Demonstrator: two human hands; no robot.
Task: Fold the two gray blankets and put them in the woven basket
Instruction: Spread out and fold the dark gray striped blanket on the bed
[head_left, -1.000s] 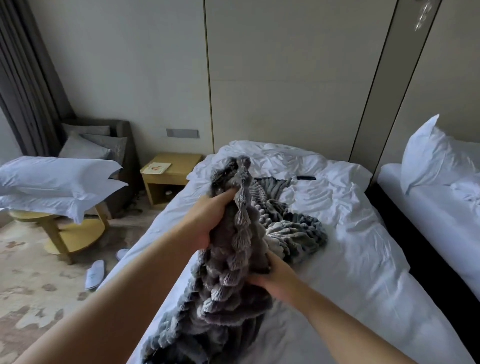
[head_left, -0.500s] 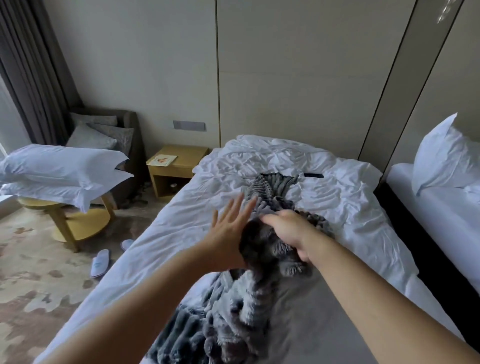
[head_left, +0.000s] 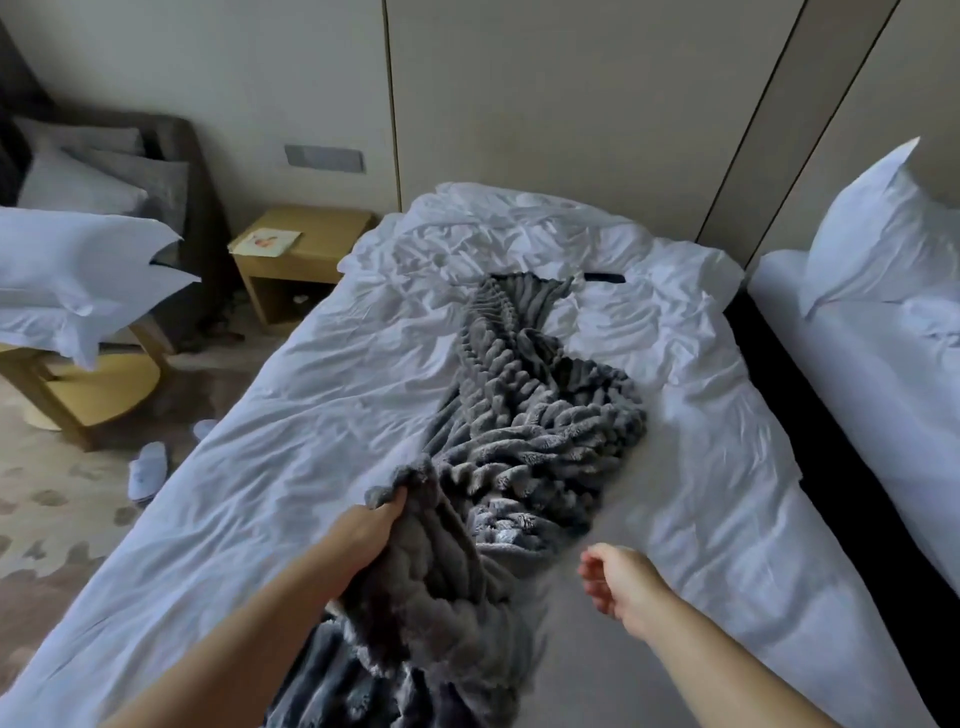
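2 bare hands reach over a rumpled white bed (head_left: 311, 441). The left hand (head_left: 371, 530) has its fingers curled tight round a bunched edge of the gray blanket (head_left: 524, 415), lifting that edge a little off the sheet. The right hand (head_left: 621, 584) hangs just right of the blanket, apart from it, fingers loosely curled and holding nothing. The ribbed plush blanket lies unfolded in a long crumpled strip down the middle of the bed, from near the far end to the near edge, where darker folds spill over. Whether this heap is 1 blanket or 2 cannot be told. A flat dark object (head_left: 605, 277) lies on the sheet beside the blanket's far end. Left of the bed stands a wooden nightstand (head_left: 322, 260) with a booklet (head_left: 266, 242) on top, then a dark armchair (head_left: 182, 171) with gray cushions. White pillows (head_left: 78, 270) are stacked on a round wooden table (head_left: 98, 384), and a white slipper (head_left: 148, 470) lies on the carpet. At right is a second bed (head_left: 883, 374) with an upright pillow (head_left: 883, 234).
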